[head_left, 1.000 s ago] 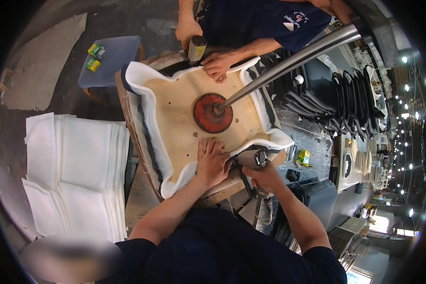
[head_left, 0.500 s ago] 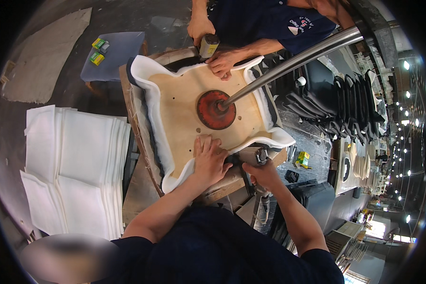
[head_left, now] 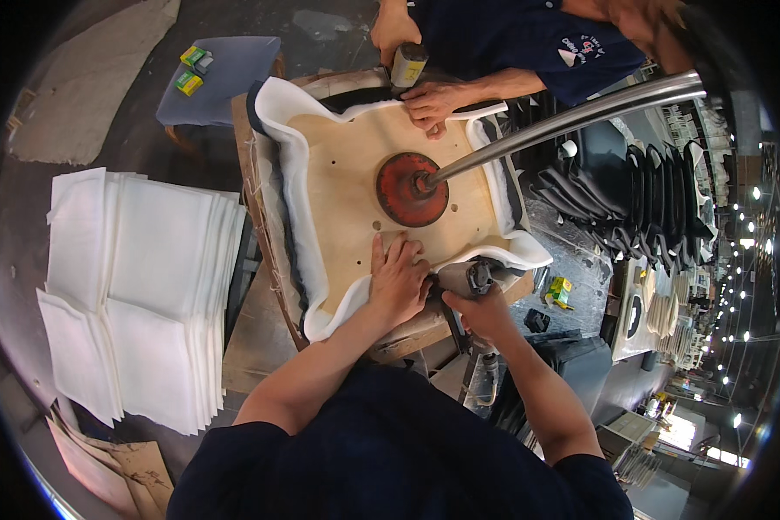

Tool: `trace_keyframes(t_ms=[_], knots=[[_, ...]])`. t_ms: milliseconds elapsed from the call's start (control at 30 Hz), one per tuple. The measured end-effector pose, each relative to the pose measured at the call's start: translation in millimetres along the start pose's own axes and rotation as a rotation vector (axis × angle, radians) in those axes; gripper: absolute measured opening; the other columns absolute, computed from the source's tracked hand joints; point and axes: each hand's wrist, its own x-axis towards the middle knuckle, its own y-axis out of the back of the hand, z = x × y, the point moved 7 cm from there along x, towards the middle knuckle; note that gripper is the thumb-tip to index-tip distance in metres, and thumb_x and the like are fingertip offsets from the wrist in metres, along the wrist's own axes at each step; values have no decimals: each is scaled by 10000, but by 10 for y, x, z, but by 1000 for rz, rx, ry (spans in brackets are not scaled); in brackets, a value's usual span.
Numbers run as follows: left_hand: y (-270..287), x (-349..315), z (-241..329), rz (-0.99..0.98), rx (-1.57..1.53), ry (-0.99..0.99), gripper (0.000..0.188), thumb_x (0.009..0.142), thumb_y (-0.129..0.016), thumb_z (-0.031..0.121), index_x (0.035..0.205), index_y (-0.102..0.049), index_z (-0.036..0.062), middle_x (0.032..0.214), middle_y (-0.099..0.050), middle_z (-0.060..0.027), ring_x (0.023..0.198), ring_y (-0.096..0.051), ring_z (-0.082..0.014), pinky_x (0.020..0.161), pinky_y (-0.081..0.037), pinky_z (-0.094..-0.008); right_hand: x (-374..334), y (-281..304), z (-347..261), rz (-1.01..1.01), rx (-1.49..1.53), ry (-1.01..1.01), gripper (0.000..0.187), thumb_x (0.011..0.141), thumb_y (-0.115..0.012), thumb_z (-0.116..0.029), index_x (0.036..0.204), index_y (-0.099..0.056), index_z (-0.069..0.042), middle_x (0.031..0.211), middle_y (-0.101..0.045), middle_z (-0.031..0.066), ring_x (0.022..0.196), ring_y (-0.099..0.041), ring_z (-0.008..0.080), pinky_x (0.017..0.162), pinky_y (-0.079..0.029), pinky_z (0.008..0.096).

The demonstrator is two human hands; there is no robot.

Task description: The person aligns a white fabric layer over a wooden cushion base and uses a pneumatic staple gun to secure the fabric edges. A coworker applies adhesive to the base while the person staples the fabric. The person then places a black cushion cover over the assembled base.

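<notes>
A plywood seat panel (head_left: 338,208) lies on a work stand, edged with white padding (head_left: 295,208) and black cover material (head_left: 279,227). My left hand (head_left: 399,279) bends over the near edge, fingertips on the plywood. It presses the folded padding and cover down; its palm hides part of them. In my right hand (head_left: 484,314) is a staple gun (head_left: 461,279), its nose at that same edge, just right of my left hand. Where its tip meets the cover is hidden. A red round pad (head_left: 400,195) on a metal rod (head_left: 572,121) presses the panel's middle.
Across the panel, a co-worker's hand (head_left: 432,106) rests on the far edge while the other holds a second staple gun (head_left: 407,66). White padding sheets (head_left: 152,286) are stacked at left. A blue-grey stool (head_left: 221,87) bears small boxes. Black seat covers (head_left: 615,186) pile up at right.
The whole view has shifted, so the panel appears farther right and higher. My left hand stays on the near edge, with the staple gun close beside it in my right hand.
</notes>
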Motion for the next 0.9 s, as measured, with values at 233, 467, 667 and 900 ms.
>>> trace_keyframes(t_ms=[233,467,667,900], knots=[[150,-97,-43,23,-23,-22,229,842,-881,267,1003,-783,138,1401,-542,-105,1532,-379,-379,1296,-188,-726,-72,14,59,-31,107,-34,376,933,-896,-286,1044,-722,29,732,-686,32,525,-611,112,476,-482,306],[36,-64,-136,-14,-167,66,172,810,-853,152,943,-754,108,1405,-535,-105,1560,-357,-376,1325,-141,-708,-167,-110,44,-66,164,-41,348,942,-892,-275,1025,-713,11,700,-672,17,519,-606,105,475,-476,299],[8,-75,-135,44,-163,62,145,795,-841,110,905,-748,99,1406,-531,-104,1565,-353,-381,1317,-144,-716,-113,-136,-105,-29,29,-53,363,934,-877,-291,1029,-711,18,726,-701,44,525,-625,117,484,-491,320],[-112,-63,-253,-42,-159,-8,152,831,-831,130,974,-780,128,1444,-510,-97,1597,-301,-417,1289,-107,-779,-116,-128,45,-45,191,33,436,928,-897,-307,1164,-722,16,770,-714,70,518,-631,146,478,-494,303]])
